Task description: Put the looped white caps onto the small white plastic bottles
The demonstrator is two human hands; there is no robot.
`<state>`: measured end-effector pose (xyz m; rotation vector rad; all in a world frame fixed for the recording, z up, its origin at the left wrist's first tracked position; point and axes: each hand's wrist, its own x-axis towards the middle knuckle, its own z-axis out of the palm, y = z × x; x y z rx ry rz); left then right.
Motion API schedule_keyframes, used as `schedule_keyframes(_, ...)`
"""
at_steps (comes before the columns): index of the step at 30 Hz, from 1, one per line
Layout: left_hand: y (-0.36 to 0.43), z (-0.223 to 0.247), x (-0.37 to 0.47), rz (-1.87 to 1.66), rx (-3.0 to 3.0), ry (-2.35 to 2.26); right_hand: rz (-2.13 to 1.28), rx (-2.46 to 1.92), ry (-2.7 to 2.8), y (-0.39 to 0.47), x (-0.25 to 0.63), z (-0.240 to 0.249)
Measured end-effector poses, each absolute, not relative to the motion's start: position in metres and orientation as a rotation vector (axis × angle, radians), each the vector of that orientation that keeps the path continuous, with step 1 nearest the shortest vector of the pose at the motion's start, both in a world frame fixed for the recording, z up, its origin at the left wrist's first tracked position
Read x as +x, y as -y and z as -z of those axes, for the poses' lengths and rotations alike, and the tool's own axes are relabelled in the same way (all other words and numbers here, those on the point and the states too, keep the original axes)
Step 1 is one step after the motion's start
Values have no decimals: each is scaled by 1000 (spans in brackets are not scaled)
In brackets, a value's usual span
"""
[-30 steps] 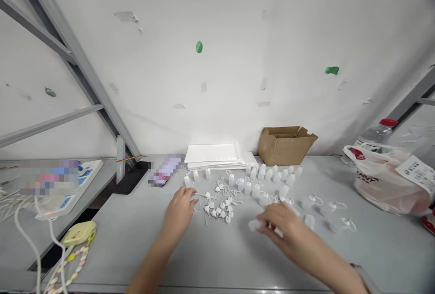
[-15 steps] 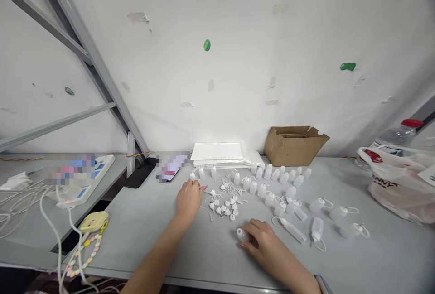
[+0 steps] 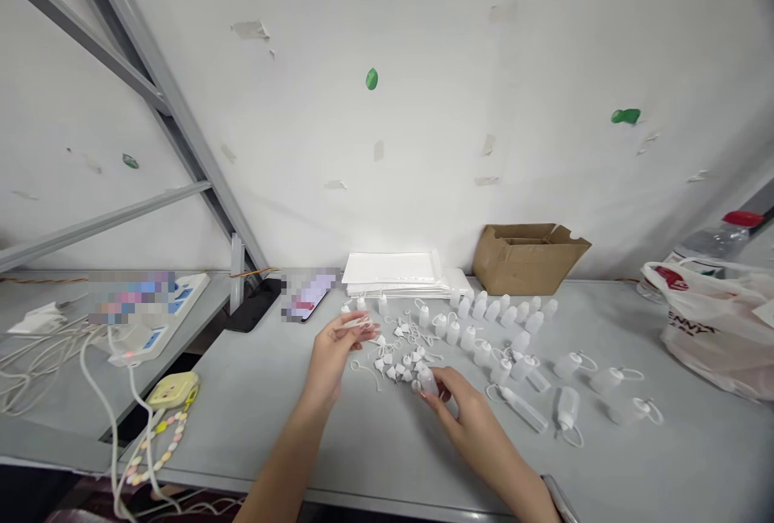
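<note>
**Scuffed white wall, grey surface, and one readable bit of print**

White wall [image 3: 423,104] at the back with scraps of tape and green bits stuck on it, grey surface [image 3: 375,442] below. From my end, the left hand [image 3: 339,343] has its thumb and fingers pinching a thin white strap [image 3: 361,321] over the left side of the loose white caps [image 3: 387,363]. Right hand [image 3: 456,396] is closed on a small translucent bottle [image 3: 428,380], tilted, right by the near edge of those caps. Can't tell if it's touching them.

More small bottles [image 3: 468,338] stand behind and to the right, some with looped straps, a few lying down.

As for text, I can read "ENNY" on the plastic bag [image 3: 705,354] at far right, under a red logo; the line below is too small. Phone [image 3: 314,297] screen is pixelated out.
</note>
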<state>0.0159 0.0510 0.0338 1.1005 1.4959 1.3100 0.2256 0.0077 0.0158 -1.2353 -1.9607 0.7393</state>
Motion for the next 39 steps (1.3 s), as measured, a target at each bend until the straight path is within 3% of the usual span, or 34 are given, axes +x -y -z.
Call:
schedule_keyframes(4,-35,-43,28,-1286,711,-1062,-768,-1172,1901,-5,213,-27)
schedule_keyframes(9,-22,-52,44,-1159,650,-871,-724,-1125,1804,0,204,-34)
schedule_keyframes(21,-17,-47,57,-1270,739,-954,-677,-1097,1805,1,200,-31)
schedule_keyframes(39,-7,-52,54,-1090,884,-712,-399,-1037,1755,1,201,-27)
